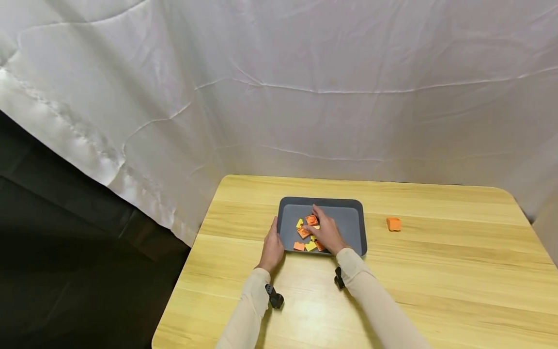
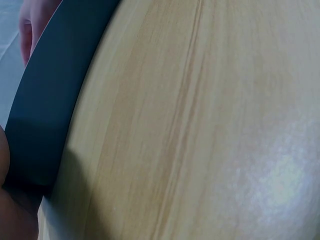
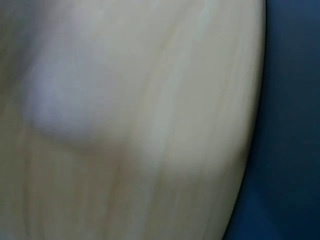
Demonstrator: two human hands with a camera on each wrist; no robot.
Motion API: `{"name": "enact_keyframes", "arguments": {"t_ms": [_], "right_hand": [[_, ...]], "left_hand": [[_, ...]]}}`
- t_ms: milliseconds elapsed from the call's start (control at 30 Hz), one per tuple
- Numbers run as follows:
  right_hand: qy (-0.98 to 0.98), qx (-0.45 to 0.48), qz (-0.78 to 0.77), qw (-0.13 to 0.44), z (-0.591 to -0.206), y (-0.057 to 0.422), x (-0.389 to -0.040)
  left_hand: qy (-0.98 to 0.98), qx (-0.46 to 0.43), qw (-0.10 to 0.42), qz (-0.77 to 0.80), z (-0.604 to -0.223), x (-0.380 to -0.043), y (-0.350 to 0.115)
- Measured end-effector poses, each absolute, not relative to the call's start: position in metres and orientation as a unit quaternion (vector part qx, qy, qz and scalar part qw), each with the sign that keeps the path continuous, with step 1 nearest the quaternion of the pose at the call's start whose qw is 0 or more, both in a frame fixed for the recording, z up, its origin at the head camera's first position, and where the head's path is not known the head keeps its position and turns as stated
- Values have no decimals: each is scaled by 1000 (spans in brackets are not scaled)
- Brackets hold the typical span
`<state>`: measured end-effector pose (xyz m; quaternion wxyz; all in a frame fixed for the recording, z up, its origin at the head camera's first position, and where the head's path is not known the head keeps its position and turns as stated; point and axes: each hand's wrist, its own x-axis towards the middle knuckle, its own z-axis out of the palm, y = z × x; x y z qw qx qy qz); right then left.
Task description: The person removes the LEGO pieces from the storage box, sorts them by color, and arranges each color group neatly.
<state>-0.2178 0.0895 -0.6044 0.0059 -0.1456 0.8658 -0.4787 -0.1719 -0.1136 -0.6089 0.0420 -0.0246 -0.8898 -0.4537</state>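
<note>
A dark grey tray (image 1: 346, 225) lies on the wooden table, with several toy bricks gathered in its left half. Among them are an orange brick (image 1: 311, 220) with a round stud, a yellow brick (image 1: 310, 246) and a light orange brick (image 1: 299, 246). Along the tray's left side rests my left hand (image 1: 272, 249), its fingers extended; the left wrist view shows a bit of it against the tray wall (image 2: 50, 95). My right hand (image 1: 329, 236) reaches over the bricks with thumb and forefinger spread apart. It covers some bricks, and no brick is visibly pinched.
Away to the right of the tray, an orange block (image 1: 394, 224) sits alone on the table (image 1: 457, 271). White cloth (image 1: 348, 121) hangs behind the table's far edge, and dark fabric (image 1: 87, 271) is at the left. The right wrist view is blurred.
</note>
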Motion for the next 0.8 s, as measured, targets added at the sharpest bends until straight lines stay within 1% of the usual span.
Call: {"name": "enact_keyframes", "arguments": {"t_ms": [600,800], "right_hand": [[878,-157,-446,-79,-605,80,-217],[881,-162,-437,-78,-607,79,-217]], "left_hand": [[-888,-12,29,-459,-604,-168,-116],[-889,-12,31,-458,-605,-167,-118]]}}
